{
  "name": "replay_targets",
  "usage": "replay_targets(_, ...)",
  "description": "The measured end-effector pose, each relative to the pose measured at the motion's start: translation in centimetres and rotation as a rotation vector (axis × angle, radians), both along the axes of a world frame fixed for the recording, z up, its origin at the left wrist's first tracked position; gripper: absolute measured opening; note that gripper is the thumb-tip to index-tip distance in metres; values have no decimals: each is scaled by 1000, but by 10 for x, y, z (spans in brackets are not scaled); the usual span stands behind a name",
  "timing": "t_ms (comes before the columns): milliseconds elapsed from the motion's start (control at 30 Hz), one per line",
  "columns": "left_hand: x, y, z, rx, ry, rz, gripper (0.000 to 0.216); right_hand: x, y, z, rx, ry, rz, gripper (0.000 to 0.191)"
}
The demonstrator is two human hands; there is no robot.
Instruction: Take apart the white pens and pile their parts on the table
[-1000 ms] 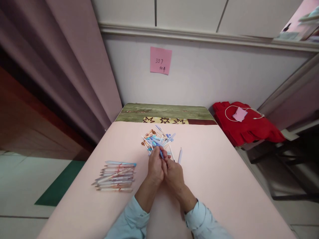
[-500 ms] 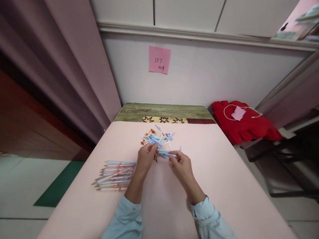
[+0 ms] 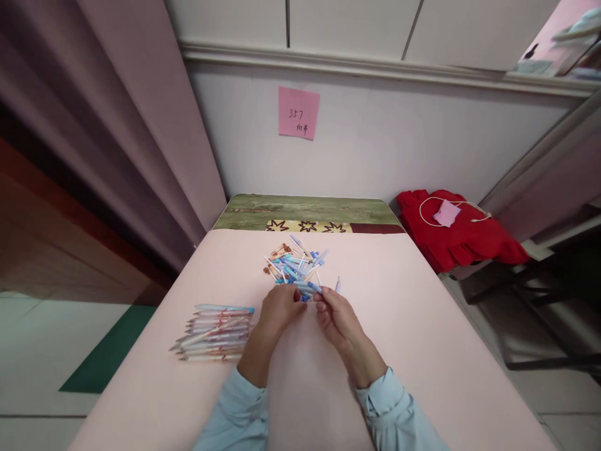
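Over the near edge of the pile, my right hand (image 3: 339, 319) pinches the right end of a light blue pen (image 3: 307, 287) between thumb and fingers. My left hand (image 3: 280, 308) has its fingers closed at the pen's left end; its fingertips are partly hidden. Just beyond both hands lies a loose pile of pens and pen parts (image 3: 293, 258), in blue, white and orange-brown, pointing many ways. To the left of my left hand, several pens (image 3: 213, 335) lie side by side with their tips to the left. A blue one is at the back of that row.
The table has a pale pink cover (image 3: 399, 376) and a green wood-patterned far end (image 3: 310, 203). One pale pen (image 3: 338, 284) lies apart, right of the pile. Beyond the right edge are a red cloth (image 3: 460, 241) and a white cable. A pink note (image 3: 298, 113) is on the wall.
My left hand has turned, so its back faces up more and its fingers curl under. The pen between my hands is now tilted, and my right fingers have curled in more.
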State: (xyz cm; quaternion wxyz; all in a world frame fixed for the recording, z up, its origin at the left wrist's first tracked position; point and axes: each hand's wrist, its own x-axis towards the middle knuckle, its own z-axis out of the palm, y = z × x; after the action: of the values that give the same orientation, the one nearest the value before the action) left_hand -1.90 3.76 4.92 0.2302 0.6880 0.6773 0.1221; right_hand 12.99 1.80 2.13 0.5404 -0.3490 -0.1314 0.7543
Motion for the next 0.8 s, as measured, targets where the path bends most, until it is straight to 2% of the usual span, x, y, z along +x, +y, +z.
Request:
replay_targets(133,-1,3,-4,69,-178,36,7,-2,-1,0,-110,173,94,12)
replay_targets(200,1,3,-4,88,-413,66,14,-2,0,0,-134,214,111,12)
replay_targets(300,7,2,0,77,-824,109,32,-1,0,-2,-143,156,73,17)
replay_targets(367,10,0,0,36,-975,92,36,-2,0,-4,-107,76,20,21)
replay_targets(500,11,0,-3,19,-1031,85,29,-3,1,-7,-11,-28,-26,24)
replay_targets(667,2,7,-7,55,-1070,229,27,8,6,-3,-54,17,-21,19)
replay_targets(800,-6,12,-9,113,-1035,337,25,13,10,-7,32,-135,-17,19)
